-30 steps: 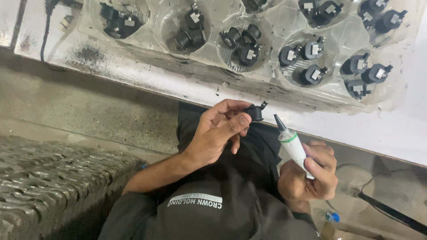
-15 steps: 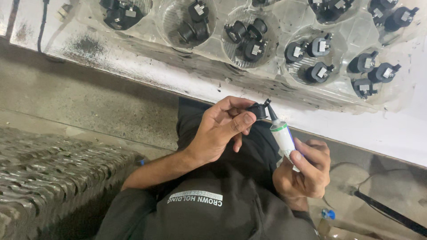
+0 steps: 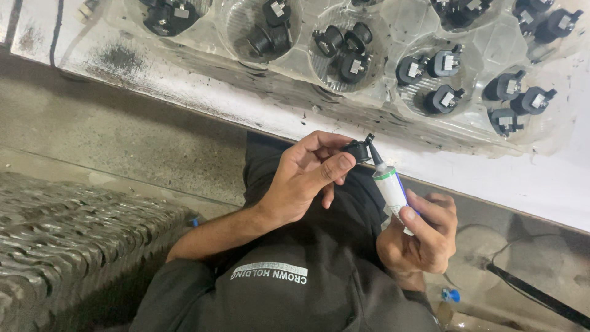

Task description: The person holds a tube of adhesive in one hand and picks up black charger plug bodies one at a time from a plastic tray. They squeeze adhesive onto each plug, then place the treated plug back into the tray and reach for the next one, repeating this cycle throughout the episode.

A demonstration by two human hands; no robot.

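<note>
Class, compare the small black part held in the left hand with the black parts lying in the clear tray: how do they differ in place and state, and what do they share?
The small black part is pinched between fingers of the left hand; the black parts in the tray lie loose in round pockets of the clear tray.

The held part is alone and meets the nozzle of the white tube in the right hand; the tray parts lie in groups, untouched.

They share colour and, seemingly, kind.
</note>
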